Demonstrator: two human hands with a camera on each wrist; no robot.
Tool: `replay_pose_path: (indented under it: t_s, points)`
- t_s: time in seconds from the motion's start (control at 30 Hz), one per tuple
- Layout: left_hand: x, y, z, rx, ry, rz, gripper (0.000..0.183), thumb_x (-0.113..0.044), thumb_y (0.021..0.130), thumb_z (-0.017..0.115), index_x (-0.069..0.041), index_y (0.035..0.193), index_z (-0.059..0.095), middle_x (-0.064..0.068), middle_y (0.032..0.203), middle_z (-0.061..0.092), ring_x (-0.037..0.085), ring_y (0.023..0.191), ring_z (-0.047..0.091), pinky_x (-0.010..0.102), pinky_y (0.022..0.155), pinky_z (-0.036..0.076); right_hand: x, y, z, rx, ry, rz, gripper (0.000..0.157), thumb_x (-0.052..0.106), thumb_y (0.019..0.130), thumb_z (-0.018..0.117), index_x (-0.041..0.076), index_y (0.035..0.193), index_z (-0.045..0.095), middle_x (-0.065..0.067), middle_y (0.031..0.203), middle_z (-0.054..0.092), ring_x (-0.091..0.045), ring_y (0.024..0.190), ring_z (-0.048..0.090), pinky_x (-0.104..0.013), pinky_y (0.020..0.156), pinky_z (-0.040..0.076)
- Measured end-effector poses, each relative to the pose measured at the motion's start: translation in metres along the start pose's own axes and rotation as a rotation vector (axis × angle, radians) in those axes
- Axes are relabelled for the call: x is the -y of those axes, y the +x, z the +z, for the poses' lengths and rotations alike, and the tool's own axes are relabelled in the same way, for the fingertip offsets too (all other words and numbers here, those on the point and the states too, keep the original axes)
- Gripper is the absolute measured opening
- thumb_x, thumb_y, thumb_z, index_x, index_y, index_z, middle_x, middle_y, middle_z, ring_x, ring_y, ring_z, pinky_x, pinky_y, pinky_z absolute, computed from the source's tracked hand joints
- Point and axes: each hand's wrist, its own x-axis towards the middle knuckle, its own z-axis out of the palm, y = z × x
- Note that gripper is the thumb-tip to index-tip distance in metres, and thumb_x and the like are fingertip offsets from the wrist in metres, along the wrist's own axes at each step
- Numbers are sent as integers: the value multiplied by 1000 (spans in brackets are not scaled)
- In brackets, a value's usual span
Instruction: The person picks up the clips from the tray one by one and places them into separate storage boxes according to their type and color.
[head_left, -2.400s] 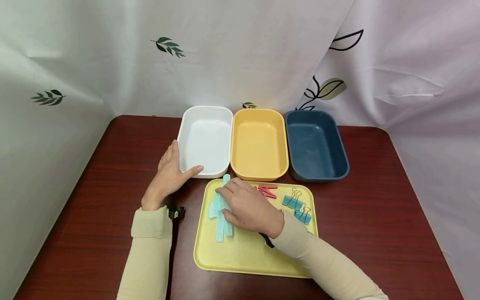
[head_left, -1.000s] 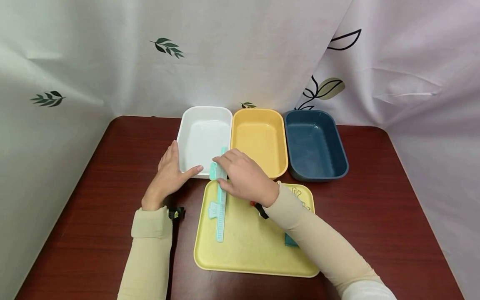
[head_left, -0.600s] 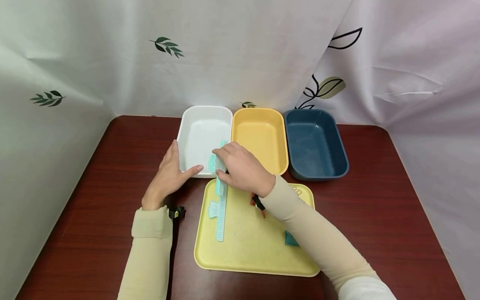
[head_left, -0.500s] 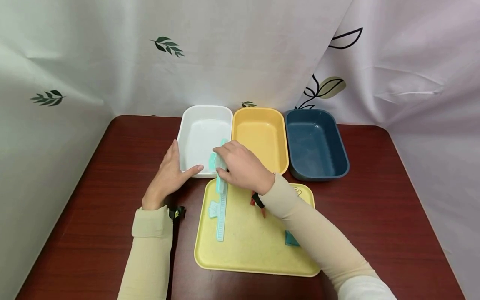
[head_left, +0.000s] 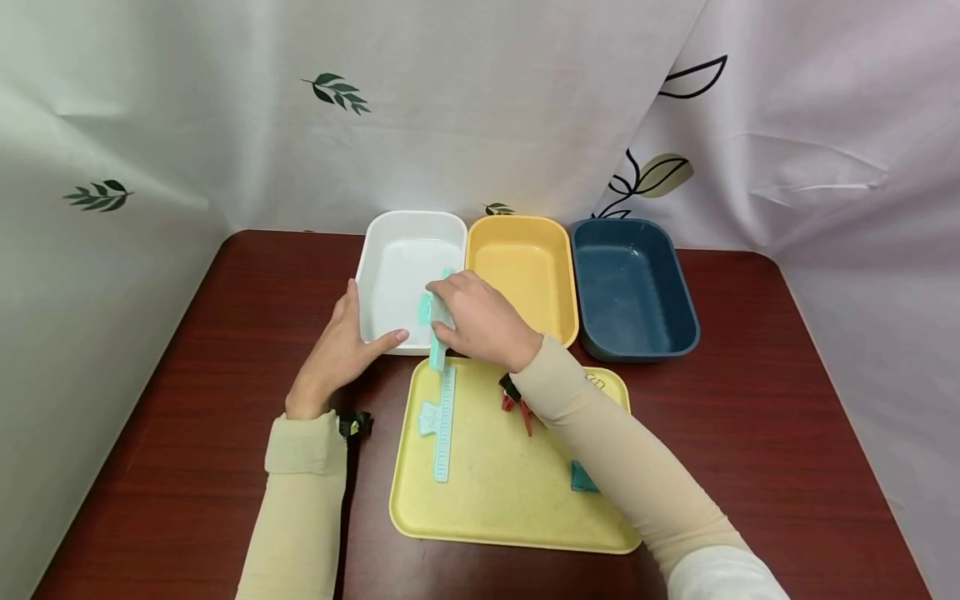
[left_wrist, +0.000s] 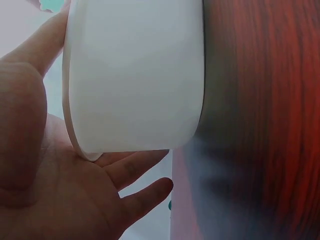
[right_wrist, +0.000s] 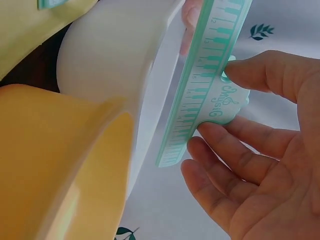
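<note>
Clip, long and mint green (head_left: 437, 354), pinched between thumb and fingertips of my right hand (head_left: 483, 321). It's over the right side of the white bin (head_left: 405, 271), near end reaching past the near rim in the head view; can't tell if it touches the bin. Piano-key print and lettering show from the right wrist. My left hand (head_left: 341, 346) is spread at the white bin's near left corner, fingers straight along the outer wall, thumb over the near rim.

Yellow bin (head_left: 517, 267) just beside the white one, dark blue bin (head_left: 633, 292) right of that, all three in a row. Pale yellow tray (head_left: 487, 512) in front, on the red-brown table (head_left: 180, 400). On the tray: second mint clip (head_left: 443, 433) lying lengthwise at left, red pegs (head_left: 528, 419) near the middle, teal binder clip (head_left: 582, 477) at right, partly under my forearm. Leaf-print curtain (head_left: 420, 108) behind.
</note>
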Motion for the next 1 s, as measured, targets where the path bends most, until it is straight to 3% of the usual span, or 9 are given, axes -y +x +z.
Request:
replay_pose_path:
  t_s: [0.53,1.0]
  points:
    - [0,0,0,2,8,-12,119,-61,90,66,-8,159,-15,21,166,4,42,146,27,62,111,32,-6,18,1,-3,-21,44,45,17,95,66,-5,133,59,-14,116,65,-27,109,57,-34,92,49]
    - [0,0,0,-2,4,-10,118,-60,90,66,-9,159,-14,20,166,5,41,145,28,61,111,33,-13,37,7,51,-52,80,42,14,94,66,-5,131,62,-15,112,68,-27,104,61,-34,86,51]
